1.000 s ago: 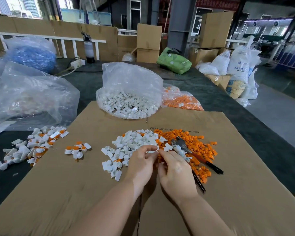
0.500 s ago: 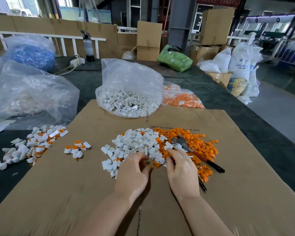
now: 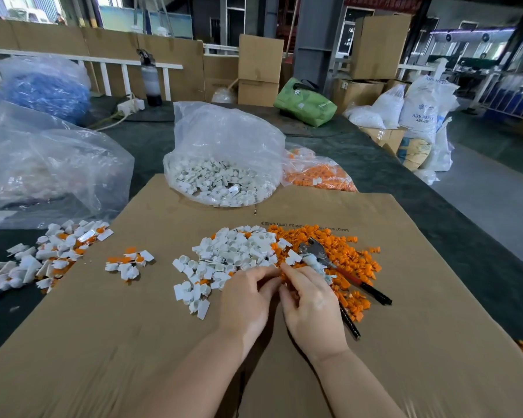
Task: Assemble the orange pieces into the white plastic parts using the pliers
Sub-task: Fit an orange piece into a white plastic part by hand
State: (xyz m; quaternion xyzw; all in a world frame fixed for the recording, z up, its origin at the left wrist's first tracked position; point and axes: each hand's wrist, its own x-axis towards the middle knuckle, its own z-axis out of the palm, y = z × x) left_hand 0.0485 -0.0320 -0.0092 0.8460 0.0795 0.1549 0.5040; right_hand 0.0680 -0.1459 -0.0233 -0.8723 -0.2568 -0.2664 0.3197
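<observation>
Both hands meet at the piles' near edge, left hand and right hand pinching something small (unclear what). The pliers lie just beyond the right hand, handles pointing near-right.

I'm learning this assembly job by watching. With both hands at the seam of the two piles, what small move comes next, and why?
Probably the right hand reaches for the pliers. Both hands' fingertips meet where the white parts border the orange pieces, seemingly pairing pieces; the left hand could hold them. The pliers lie unheld on the orange pile beside the right hand.
</observation>
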